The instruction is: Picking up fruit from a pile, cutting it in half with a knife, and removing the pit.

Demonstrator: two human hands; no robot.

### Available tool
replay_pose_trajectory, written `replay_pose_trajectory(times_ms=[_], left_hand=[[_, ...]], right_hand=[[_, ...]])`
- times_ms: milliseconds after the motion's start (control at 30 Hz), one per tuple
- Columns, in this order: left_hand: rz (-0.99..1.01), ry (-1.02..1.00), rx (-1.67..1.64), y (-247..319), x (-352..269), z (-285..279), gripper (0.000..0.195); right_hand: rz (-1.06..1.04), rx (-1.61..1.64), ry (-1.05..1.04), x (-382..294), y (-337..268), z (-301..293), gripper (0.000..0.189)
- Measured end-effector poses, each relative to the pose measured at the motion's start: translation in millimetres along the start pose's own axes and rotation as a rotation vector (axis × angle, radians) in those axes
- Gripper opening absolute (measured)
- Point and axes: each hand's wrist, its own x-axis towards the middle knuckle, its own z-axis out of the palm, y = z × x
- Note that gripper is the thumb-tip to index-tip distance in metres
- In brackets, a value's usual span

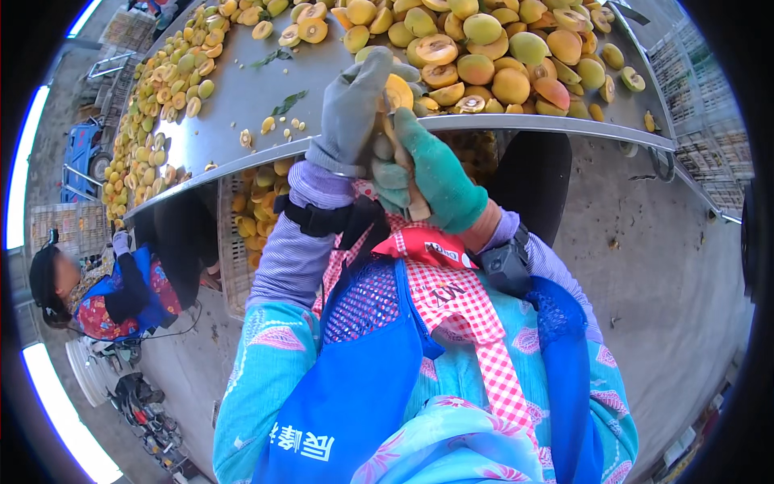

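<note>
My left hand point(355, 106), in a grey work glove, is closed around an apricot point(399, 92) whose yellow flesh shows at the edge of the table. My right hand point(444, 172), in a green-coated glove, grips a knife by its wooden handle point(417, 202). The short blade point(387, 100) meets the apricot; how deep it sits is hidden by the fingers. Just beyond both hands lies a heap of whole and halved apricots point(511, 86), some with pits showing.
The metal table point(230, 130) has a raised front rim and carries another apricot row point(175, 85). Below it stands a plastic crate point(233, 266) of apricot halves. A co-worker point(115, 290) sits at the left. Stacked crates point(695, 91) stand at the right.
</note>
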Motion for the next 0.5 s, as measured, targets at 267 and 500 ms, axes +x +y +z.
replay_pose_trajectory(times_ms=[267,500], left_hand=[[0.076,-0.216,0.191,-6.4,-3.5,-11.5,0.042],[0.031,-0.095,-0.151,1.8,-46.7,-19.8,0.047]], right_hand=[[0.158,0.311,-0.363,4.7,5.1,-13.5,0.046],[0.218,0.159,-0.41,7.4,31.9,-0.8,0.046]])
